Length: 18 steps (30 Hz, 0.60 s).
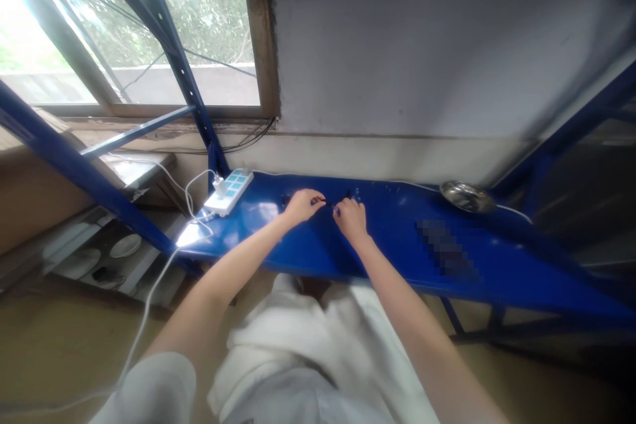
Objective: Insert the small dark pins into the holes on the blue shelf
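Observation:
My left hand (303,207) is closed in a pinch over the blue table (318,245), gripping one end of a small thin dark piece (326,203). From the other side my right hand (352,218) has its fingers closed on the same piece, whose kind is too small and blurred to tell. A little dark object (285,200) lies just left of my left hand. Beyond my right fingers are a few tiny clear bits (356,193), partly hidden by the hand.
A white power strip (231,192) with a plugged-in charger sits at the table's left end, its white cable (146,305) hanging down. A shiny metal bowl (467,196) stands at the back right, near a pixelated dark flat object (444,248). Blue rack posts (173,46) rise at the left.

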Motion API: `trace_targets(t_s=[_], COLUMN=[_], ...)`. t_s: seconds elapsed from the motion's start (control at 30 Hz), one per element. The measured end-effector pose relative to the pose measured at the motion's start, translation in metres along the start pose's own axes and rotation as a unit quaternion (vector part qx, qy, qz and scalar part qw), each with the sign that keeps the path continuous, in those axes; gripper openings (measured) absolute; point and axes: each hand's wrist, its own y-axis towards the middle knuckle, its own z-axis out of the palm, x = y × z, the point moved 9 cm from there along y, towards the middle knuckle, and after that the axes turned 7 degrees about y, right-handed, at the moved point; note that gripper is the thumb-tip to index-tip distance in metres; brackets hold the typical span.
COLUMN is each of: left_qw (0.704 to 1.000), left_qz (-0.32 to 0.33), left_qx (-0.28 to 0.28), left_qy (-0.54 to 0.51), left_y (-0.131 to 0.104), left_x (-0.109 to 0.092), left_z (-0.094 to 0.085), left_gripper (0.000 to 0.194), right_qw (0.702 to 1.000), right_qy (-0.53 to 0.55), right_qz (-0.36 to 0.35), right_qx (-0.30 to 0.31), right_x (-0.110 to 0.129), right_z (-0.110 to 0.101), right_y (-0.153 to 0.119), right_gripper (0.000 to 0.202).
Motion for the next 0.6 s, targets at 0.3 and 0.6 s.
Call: trace_targets(t_s=[0.3,0.6], left_qw=[0.995,0.976], left_qz=[0.042,0.017], left_qx=[0.037,0.043], left_qy=[0.082,0.215], left_y=[-0.003,0.037], left_x=[-0.006,0.028], left_z=[0.013,-0.020], left_gripper=[0.019,0.017], right_qw=[0.999,0.993], right_qy=[0.026,0.119], right_qz=[-0.019,0.004], right_qx=[0.003,-0.027], right_x=[0.015,-0.007], right_z=[-0.005,0.012], right_y=[0.002,-0.013], right_gripper=[0.021,0.030])
